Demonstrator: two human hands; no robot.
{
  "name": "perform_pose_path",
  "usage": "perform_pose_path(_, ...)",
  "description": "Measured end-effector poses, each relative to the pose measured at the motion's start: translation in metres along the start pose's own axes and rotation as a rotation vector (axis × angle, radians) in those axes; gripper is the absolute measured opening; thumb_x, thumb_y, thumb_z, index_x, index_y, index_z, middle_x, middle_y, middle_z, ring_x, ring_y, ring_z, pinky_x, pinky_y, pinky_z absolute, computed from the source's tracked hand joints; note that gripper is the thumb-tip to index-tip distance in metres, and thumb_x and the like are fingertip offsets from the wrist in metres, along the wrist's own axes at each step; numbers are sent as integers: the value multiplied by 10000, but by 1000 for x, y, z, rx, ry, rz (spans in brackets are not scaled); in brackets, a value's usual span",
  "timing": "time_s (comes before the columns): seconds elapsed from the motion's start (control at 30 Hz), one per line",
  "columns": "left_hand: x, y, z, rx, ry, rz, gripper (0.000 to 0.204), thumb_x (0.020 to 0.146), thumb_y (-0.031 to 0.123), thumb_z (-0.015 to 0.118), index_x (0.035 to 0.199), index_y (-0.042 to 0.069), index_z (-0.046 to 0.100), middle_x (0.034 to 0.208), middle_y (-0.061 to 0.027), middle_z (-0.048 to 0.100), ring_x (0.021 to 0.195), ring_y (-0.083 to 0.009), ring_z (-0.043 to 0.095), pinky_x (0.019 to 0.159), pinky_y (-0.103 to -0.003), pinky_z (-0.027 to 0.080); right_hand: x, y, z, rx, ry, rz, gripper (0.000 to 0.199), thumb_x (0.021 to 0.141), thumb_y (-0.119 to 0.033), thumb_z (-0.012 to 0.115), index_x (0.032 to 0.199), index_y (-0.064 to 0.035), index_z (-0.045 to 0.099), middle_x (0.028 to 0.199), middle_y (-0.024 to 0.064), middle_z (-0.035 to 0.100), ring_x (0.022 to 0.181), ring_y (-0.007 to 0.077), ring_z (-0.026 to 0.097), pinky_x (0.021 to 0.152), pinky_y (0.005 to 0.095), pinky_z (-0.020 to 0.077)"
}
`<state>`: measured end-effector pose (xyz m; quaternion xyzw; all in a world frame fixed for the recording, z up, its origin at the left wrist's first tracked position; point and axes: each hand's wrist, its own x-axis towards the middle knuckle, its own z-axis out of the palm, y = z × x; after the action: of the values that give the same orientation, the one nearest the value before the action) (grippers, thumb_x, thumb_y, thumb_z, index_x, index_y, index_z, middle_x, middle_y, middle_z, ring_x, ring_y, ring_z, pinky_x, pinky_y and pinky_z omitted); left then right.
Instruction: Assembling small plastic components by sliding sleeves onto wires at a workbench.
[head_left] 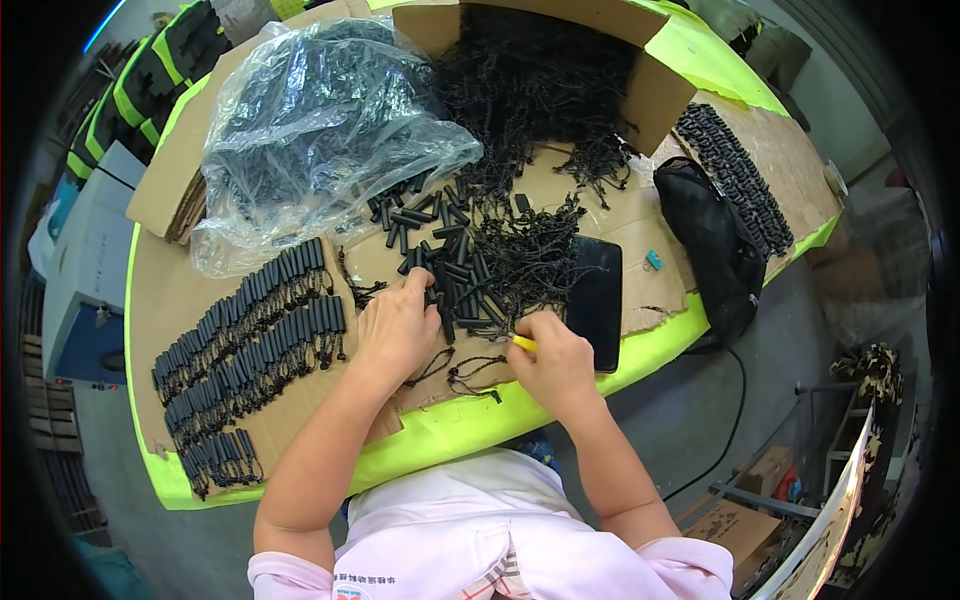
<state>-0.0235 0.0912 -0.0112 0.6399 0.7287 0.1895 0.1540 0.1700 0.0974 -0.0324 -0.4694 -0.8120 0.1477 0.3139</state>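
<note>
My left hand (398, 325) is closed at the near edge of a pile of short black tubes (455, 265). A black tube (446, 322) stands upright at its thumb and fingertips and appears to be held there. My right hand (556, 358) grips a small yellow-handled tool (524, 343) whose thin metal tip points left; its exact kind is too small to tell. Looped black cords (474, 372) lie on the cardboard between my hands. Just beyond my right hand is a tangled heap of black knotted cords (525, 245).
Rows of corded tubes (250, 345) lie at left. A clear plastic bag (320, 130) and a cardboard box (660, 105) of black cords stand at the back. Right of the cord heap sit a dark tablet-like panel (598, 300), a black pouch (712, 245) and a teal piece (653, 260).
</note>
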Motion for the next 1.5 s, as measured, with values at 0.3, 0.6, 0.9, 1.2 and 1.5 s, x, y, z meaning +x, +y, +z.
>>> perform_pose_path(0.3, 2, -2, 5, 31, 14, -41, 350, 699, 71, 596, 1035, 36, 506, 704, -141, 594, 689, -329, 590, 649, -405, 456, 11, 3, -28, 1724, -159, 589, 161, 826, 0, 489, 967, 9, 567, 762, 120, 622, 386, 35, 351, 364, 183, 289)
perform_pose_path(0.6, -43, 24, -27, -1289, -84, -232, 159, 821, 30, 558, 979, 22, 577, 730, 21, 520, 619, -51, 522, 508, -205, 450, -11, -37, -20, 1223, -162, 318, 234, 846, -45, 503, 1066, 14, 559, 840, 97, 666, 402, 62, 419, 404, 196, 354)
perform_pose_path(0.9, -79, 30, -14, -1753, 11, -347, 190, 822, 47, 564, 1003, 13, 521, 783, -40, 559, 601, -93, 544, 550, -240, 496, -23, -50, -5, 336, 261, -317, 237, 701, -5, 684, 902, -29, 561, 642, 72, 604, 475, 187, 558, 429, 258, 416)
perform_pose_path(1.2, -85, 32, -8, -1683, 85, -291, 206, 814, 74, 616, 987, 6, 527, 803, -31, 518, 632, -88, 547, 582, -243, 515, -24, -53, -6, 183, 309, -412, 279, 663, 17, 686, 901, -18, 546, 591, 66, 554, 433, 183, 513, 397, 278, 381)
perform_pose_path(1.5, -86, 34, -1, -1543, 101, -219, 358, 818, 63, 609, 1155, -8, 513, 792, -42, 558, 645, -87, 546, 587, -228, 502, -30, -55, -3, 686, 51, -42, 119, 767, 7, 626, 862, -14, 557, 631, 57, 579, 475, 99, 529, 416, 232, 392)
